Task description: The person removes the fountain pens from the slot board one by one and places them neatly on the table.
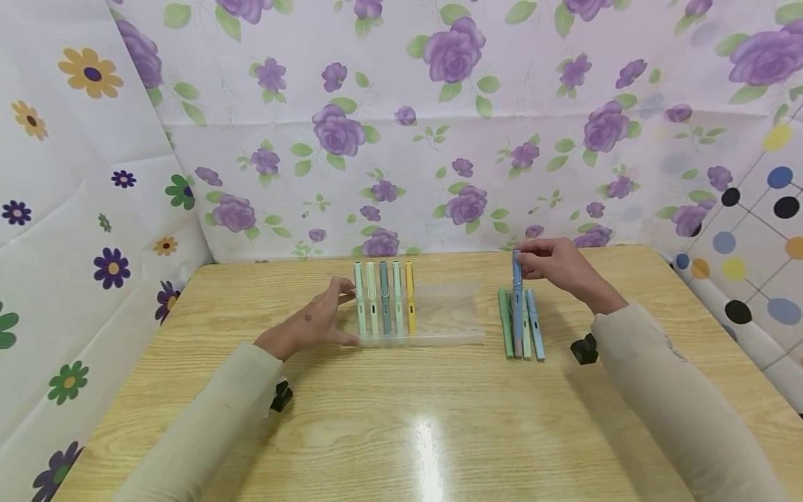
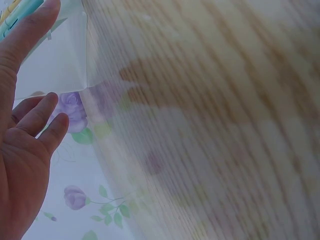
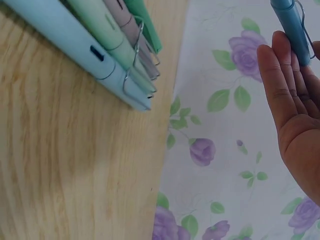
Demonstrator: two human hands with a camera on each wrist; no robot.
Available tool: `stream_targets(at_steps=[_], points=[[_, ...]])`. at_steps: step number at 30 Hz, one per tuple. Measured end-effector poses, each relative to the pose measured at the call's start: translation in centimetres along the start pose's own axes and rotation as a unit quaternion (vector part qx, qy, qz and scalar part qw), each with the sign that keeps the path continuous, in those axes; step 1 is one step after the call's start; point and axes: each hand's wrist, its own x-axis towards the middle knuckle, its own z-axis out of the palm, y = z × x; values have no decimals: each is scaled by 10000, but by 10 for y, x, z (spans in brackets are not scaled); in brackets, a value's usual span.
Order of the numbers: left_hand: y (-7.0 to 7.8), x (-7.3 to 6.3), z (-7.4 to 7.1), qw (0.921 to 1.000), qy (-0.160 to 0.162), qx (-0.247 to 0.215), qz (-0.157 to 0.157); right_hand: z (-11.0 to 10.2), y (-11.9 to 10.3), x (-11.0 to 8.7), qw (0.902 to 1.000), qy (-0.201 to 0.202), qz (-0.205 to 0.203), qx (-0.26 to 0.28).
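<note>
A clear plastic pen case (image 1: 448,338) lies mid-table, with several pens side by side in its left part: pale green ones, a teal pen (image 1: 385,300) and, rightmost, a yellow pen (image 1: 410,300). My left hand (image 1: 323,317) grips the case's left end, thumb at the near corner and fingers at the far side. To the right, my right hand (image 1: 558,265) pinches a blue pen (image 1: 517,279) by its upper end, raised over a loose group of pens. In that group are a green pen (image 1: 505,328), a light blue pen (image 1: 535,328) and a greyish pen (image 3: 121,12).
The wooden table (image 1: 351,418) has its back edge against a purple-flowered cloth (image 1: 401,174). Another patterned cloth (image 1: 81,230) hangs at the left, and a dotted one (image 1: 753,258) at the right. Dark wrist devices sit at both sleeves.
</note>
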Motion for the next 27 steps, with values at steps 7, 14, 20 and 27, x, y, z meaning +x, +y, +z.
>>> stream_targets(at_steps=[7,14,20,27], points=[[0,0,0,10000,15,-16,0,-6,12,-4,9995,32,258,-188],[0,0,1,10000,28,-2,7,-13,24,-6,9990,68,303,-315],[0,0,0,10000,52,25,-5,-17,34,-9,9989,68,394,-242],[0,1,1,10000,53,-24,-39,-20,44,-13,9988,7,473,-90]])
